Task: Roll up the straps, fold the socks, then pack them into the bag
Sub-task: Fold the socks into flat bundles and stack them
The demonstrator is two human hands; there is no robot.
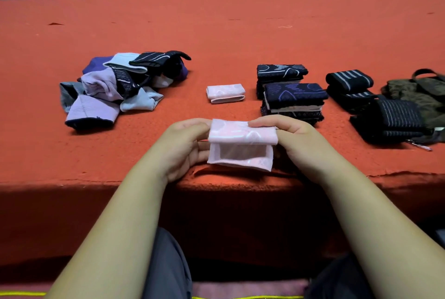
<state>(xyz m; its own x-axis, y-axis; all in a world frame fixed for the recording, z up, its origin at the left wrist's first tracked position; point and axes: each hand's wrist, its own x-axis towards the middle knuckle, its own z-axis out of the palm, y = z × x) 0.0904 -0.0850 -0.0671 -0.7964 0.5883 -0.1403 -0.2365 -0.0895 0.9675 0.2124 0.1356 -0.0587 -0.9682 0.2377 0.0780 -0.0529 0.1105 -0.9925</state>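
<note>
**Sock-folding stage, head view.** My left hand (190, 147) and right hand (291, 135) hold a pale pink sock (240, 137) just above the near edge of the red surface (240, 33). The fingers (190, 124) of each hand are clamped on one end of its upper fold. The lower flap hangs open, so I judge this fold unfinished.

**Done, by my reading:**
- One folded pink sock (225, 93) lies just beyond my hands.
- A stack of folded dark patterned socks (292, 97) sits to its right.
- Further right, the black striped straps (349, 82) lie rolled beside the olive bag (419, 91).

**Left to do:**
- The heap of loose socks (113, 86) at far left, lilac, grey and dark, is unfolded.
- The bag lies flat with its inside hidden, and every bundle sits outside it, so packing appears not begun.

Overall, the straps look finished, the socks are partly folded, and the bag is untouched.
</note>
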